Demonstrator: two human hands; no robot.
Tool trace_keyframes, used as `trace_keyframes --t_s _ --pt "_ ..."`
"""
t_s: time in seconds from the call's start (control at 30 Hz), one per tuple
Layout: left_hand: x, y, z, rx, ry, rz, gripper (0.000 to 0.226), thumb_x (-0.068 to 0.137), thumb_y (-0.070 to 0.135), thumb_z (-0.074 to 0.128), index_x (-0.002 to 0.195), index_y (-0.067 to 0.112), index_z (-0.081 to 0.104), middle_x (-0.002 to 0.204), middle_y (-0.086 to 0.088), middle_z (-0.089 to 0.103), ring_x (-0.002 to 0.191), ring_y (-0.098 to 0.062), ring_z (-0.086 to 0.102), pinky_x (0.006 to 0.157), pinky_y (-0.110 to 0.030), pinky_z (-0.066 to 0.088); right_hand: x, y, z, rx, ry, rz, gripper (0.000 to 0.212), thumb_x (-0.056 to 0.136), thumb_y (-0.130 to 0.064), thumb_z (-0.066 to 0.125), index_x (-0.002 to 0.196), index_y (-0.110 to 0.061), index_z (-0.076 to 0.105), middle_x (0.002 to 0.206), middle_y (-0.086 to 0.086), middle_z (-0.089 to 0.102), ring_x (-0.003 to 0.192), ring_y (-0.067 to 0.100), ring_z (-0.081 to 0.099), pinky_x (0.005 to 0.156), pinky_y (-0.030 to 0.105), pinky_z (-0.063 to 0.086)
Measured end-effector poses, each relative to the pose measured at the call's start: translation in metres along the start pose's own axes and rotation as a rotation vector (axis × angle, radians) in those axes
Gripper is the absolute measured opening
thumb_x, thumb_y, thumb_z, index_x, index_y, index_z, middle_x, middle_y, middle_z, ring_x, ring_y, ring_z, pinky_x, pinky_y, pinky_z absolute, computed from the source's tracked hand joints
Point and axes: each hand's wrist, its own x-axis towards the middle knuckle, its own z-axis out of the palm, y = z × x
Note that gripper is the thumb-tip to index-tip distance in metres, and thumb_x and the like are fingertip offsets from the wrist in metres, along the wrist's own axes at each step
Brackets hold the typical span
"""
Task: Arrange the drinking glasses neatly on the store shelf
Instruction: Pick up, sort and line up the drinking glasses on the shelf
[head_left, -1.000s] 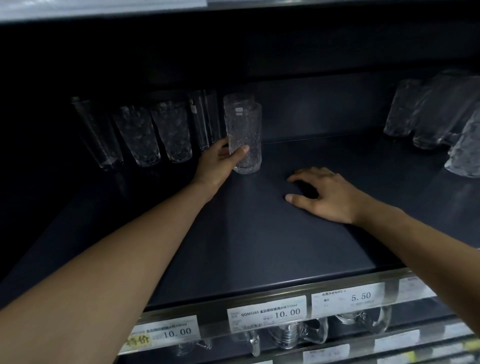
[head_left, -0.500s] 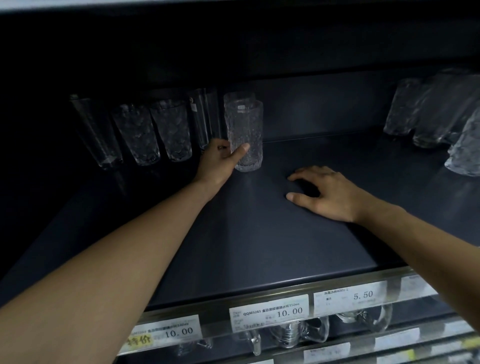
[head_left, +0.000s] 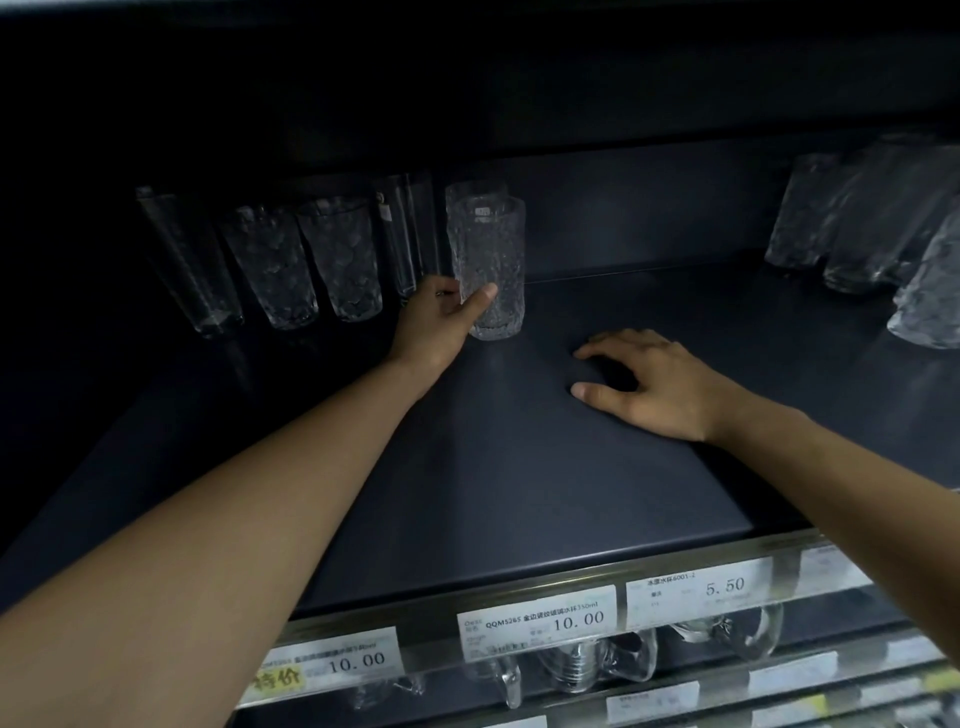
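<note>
Left hand still grips the textured glass.

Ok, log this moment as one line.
left hand: grips textured glass, upright on shelf | right hand: rests on shelf, holds nothing

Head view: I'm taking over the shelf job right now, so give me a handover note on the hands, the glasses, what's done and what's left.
Left hand grips the textured glass low on its side. The glass stands upright on the shelf, just in front of a second textured glass.
Right hand rests on the shelf, holding nothing.
Done: the left row of glasses stands upright along the back wall, next to the held glass.
Left: let go once the held glass lines up, then probably straighten the right cluster, which looks bunched and uneven.
</note>
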Motion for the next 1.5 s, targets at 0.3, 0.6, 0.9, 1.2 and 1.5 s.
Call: trace_keyframes --t_s 0.3,0.6,0.9,1.2,1.5 --pt "-0.006 0.005 -0.004 -0.108 0.008 -0.041 0.048 0.083 0.037 0.079 0.117 0.013 0.057 0.115 -0.001 0.065 0.096 0.000 0.062 0.070 -0.006 0.046 0.000 0.000 -0.001 0.008 -0.004 -0.002 0.055 0.091 -0.060 0.053 0.141 -0.036 0.047 0.152 -0.010 0.041 0.140 0.015 0.034 0.115 0.037 0.025" --pt "-0.050 0.009 -0.022 -0.037 0.056 -0.062 0.034 0.089 0.019 0.073 0.119 0.007 0.063 0.113 -0.004 0.067 0.101 -0.010 0.063 0.073 -0.005 0.045 -0.003 0.001 -0.003 0.009 -0.043 -0.004 0.056 0.096 -0.057 0.047 0.146 -0.032 0.044 0.157 -0.005 0.037 0.143 0.019 0.031 0.113 0.038 0.023" --pt "-0.131 0.040 -0.076 0.080 -0.269 -0.206 0.010 0.091 0.020 0.069 0.097 0.028 0.069 0.108 0.003 0.069 0.100 -0.006 0.062 0.079 -0.011 0.041 -0.034 -0.018 -0.011 0.107 -0.118 0.117 0.055 0.099 -0.046 0.051 0.149 -0.024 0.043 0.161 0.000 0.030 0.149 0.018 0.024 0.119 0.026 0.016" --pt "-0.213 0.079 -0.075 -0.071 -0.366 -0.092 0.013 0.092 0.010 0.067 0.101 0.020 0.069 0.102 0.009 0.069 0.093 0.003 0.063 0.073 0.000 0.044 -0.193 -0.063 -0.053 0.388 0.163 0.299 0.032 0.095 -0.044 0.061 0.125 -0.034 0.065 0.117 -0.018 0.066 0.112 0.003 0.061 0.094 0.022 0.045" --pt "-0.283 0.127 -0.009 -0.293 -0.585 0.080 0.016 0.093 0.010 0.066 0.103 0.021 0.071 0.106 0.008 0.074 0.103 -0.001 0.067 0.094 -0.024 0.052 -0.391 -0.086 -0.030 0.578 0.583 0.724 0.034 0.082 -0.058 0.059 0.115 -0.056 0.063 0.120 -0.037 0.060 0.116 -0.010 0.054 0.092 0.025 0.047"
